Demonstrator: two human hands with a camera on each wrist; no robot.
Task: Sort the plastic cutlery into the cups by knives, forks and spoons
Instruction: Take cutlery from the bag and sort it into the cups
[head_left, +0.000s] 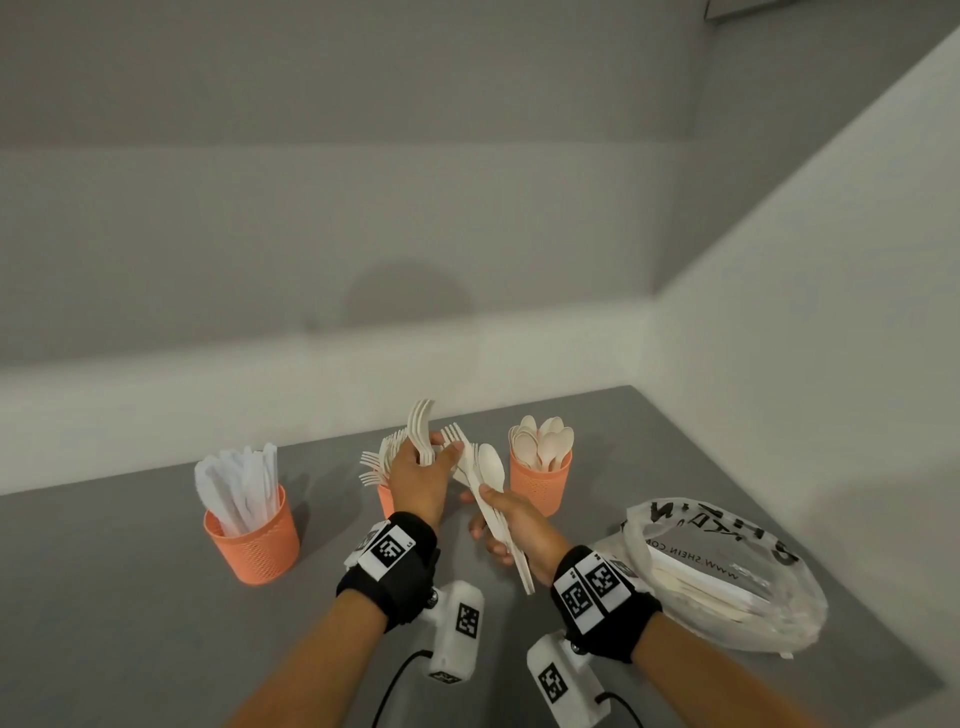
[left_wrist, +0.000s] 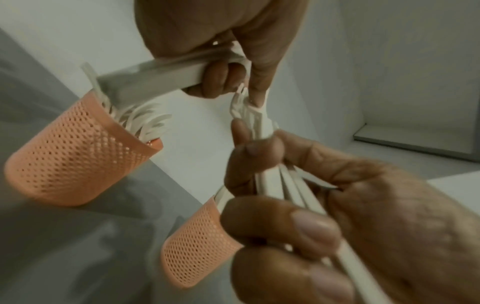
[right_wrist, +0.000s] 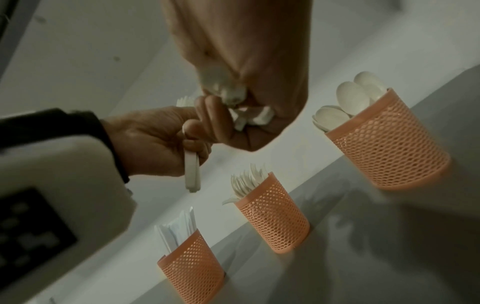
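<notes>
Room: plain pale walls meeting in a corner behind a grey worktop (head_left: 130, 597). A crumpled clear plastic bag (head_left: 727, 571) lies at the right edge, more pale cutlery visible inside it.

Three orange mesh cups stand in a row, well apart. Knife cup (head_left: 253, 540) to the left, packed with white knives. Fork cup (right_wrist: 272, 214) in the middle, mostly hidden behind the left hand in the head view. Spoon cup (head_left: 540, 480) to the right, full of spoons.

Left hand (head_left: 418, 480) is closed round a small stack of forks (head_left: 422, 431), tines up, handles pointing down. It sits just above the fork cup, so that cup is the nearest target (judged, not seen: the next move is a short drop straight down, handles first).

Right hand (head_left: 511, 530) is clamped on a mixed bundle (head_left: 485, 483), with at least one spoon bowl and one fork head showing. Its long axis runs from the palm up and away toward the left hand. The two hands meet at the bundle's top end, the left fingertips against it.

Risk: fork cup already crowded; tines may snag on entry
</notes>
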